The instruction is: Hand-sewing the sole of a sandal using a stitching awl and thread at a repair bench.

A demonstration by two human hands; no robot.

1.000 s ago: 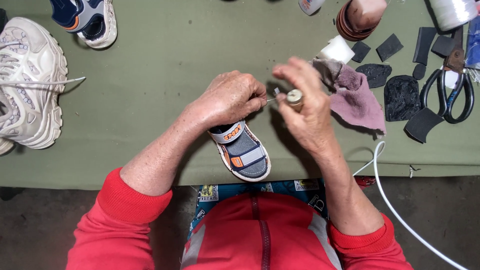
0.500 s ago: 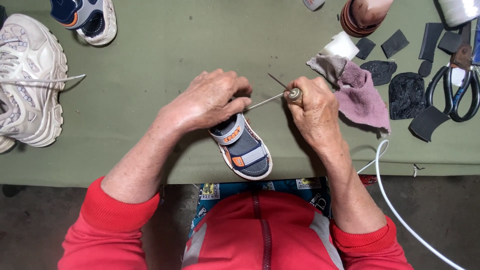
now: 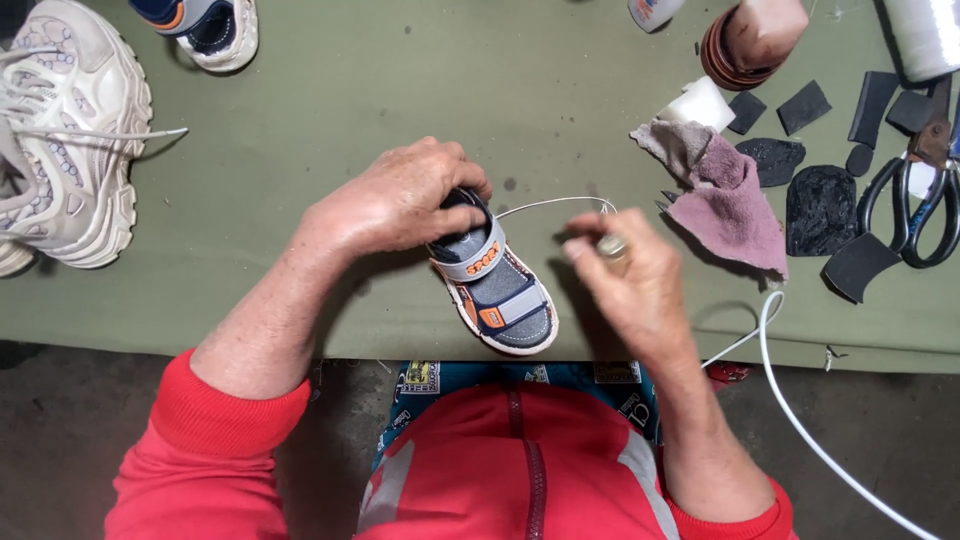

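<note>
A small child's sandal [image 3: 495, 290] in grey, navy and orange lies on the olive-green table [image 3: 420, 90] near its front edge. My left hand [image 3: 400, 200] is closed over the sandal's heel end and holds it down. My right hand [image 3: 625, 275] sits just right of the sandal, fingers pinched on a small awl with a round handle end [image 3: 610, 245]. A thin white thread [image 3: 550, 203] arcs from the sandal's heel over to my right hand.
A white sneaker [image 3: 65, 140] lies at the far left, a second small sandal [image 3: 210, 25] at the top left. A pink-grey rag [image 3: 720, 190], black rubber pieces [image 3: 820, 205], black scissors [image 3: 915, 205] and a white cord [image 3: 790, 400] are at the right.
My right hand has dropped down and toward me, away from the sandal's heel, drawing the thread out into a loop. My left hand stays on the sandal.
</note>
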